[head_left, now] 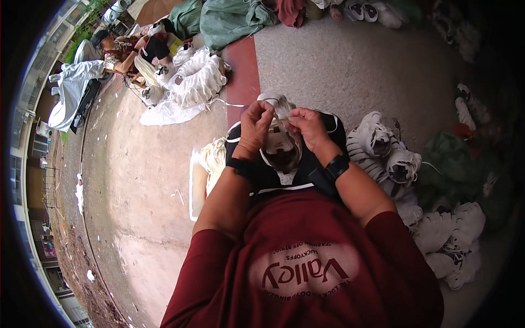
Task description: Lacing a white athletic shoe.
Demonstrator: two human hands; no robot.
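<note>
Shoe (280,141) partly covered by left hand (256,127) and right hand (309,128); fingertips and lace ends too small to make out. Heap of white shoes (437,229) fading into dark rim. Distant seated person (123,54) blurred, work unreadable. Green sacks (229,19) cut off at top edge.

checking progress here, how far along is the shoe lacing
In hand: both hands, left and right, grip the laces of one white sneaker on the lap. A pile of white sneakers lies at the right; whether those are finished or waiting cannot be told.

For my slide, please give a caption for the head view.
Both hands, left hand and right hand, hold a white shoe by its laces.
</note>
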